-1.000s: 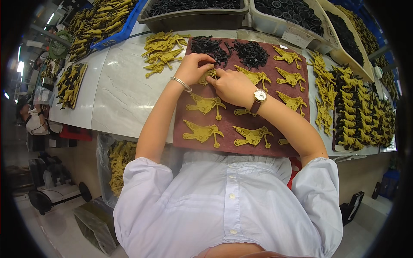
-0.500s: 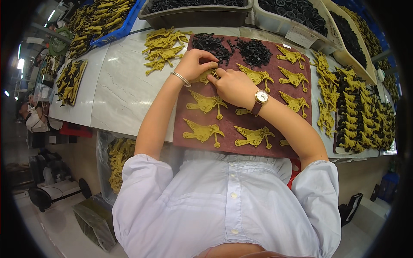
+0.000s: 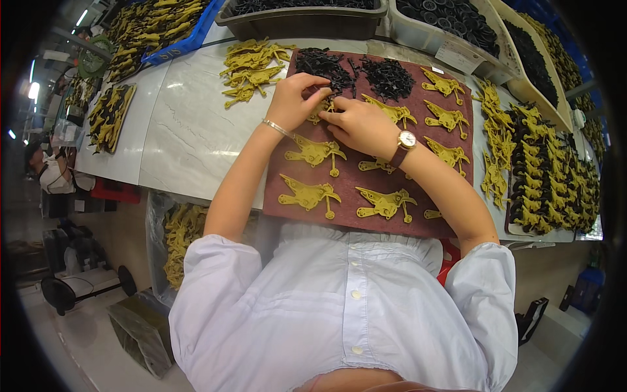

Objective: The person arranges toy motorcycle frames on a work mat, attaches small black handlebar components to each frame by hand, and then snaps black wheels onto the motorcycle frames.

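Both hands meet over the upper middle of a maroon mat (image 3: 366, 189) that lies on the pale table (image 3: 186, 130). The left hand (image 3: 294, 101) has its fingers (image 3: 312, 81) curled in close, nearly shut, pinching a small yellow plastic part (image 3: 324, 108) that sits on the mat just below a heap of small black pieces (image 3: 323, 64). The right hand (image 3: 362, 124) lies against the same part from the other side, its fingertips (image 3: 333, 117) bent and pressed to it; whether they grip it or only steady it cannot be told. A second heap of black pieces (image 3: 388, 78) lies just beside the first. More yellow parts are laid out flat in rows on the mat, such as one (image 3: 315, 151) beneath the left wrist and one (image 3: 308, 196) near the front edge. A loose pile of yellow parts (image 3: 251, 68) rests on the table left of the mat.
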`<control>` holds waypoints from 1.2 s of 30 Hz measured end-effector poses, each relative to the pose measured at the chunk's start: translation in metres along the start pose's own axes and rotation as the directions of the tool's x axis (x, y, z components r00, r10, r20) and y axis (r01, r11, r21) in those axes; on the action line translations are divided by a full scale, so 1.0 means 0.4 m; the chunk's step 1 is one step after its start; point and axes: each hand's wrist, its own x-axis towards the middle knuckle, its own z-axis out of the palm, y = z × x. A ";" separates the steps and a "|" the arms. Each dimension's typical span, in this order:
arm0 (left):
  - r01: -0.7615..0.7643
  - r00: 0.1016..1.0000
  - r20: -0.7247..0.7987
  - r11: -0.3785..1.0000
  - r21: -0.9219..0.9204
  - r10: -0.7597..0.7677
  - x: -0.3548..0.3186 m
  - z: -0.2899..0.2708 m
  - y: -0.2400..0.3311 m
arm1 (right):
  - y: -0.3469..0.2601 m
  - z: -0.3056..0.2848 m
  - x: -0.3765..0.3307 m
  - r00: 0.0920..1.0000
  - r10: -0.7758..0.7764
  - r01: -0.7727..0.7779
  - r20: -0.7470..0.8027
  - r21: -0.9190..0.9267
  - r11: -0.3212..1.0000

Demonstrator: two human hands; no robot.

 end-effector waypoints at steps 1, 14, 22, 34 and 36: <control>-0.012 0.996 -0.092 0.999 -0.031 0.010 -0.014 -0.006 0.006 | 0.003 -0.014 -0.003 0.998 -0.010 0.019 -0.065 0.137 0.990; 0.164 0.986 0.072 0.820 -0.549 -0.149 -0.104 -0.020 0.203 | -0.040 -0.063 -0.024 0.924 0.276 -0.048 -0.265 0.637 0.770; 0.169 0.962 -0.006 0.614 -0.771 -0.272 -0.109 -0.015 0.150 | -0.011 -0.083 -0.052 0.941 0.334 -0.103 -0.064 0.883 0.459; 0.207 0.977 0.179 0.722 -0.660 -0.117 -0.164 -0.050 0.117 | 0.018 -0.047 -0.050 0.923 0.295 -0.318 0.245 0.920 0.230; 0.271 0.958 0.244 0.755 -0.597 -0.151 -0.170 -0.066 0.115 | 0.025 -0.031 -0.052 0.975 0.187 -0.197 0.122 0.867 0.459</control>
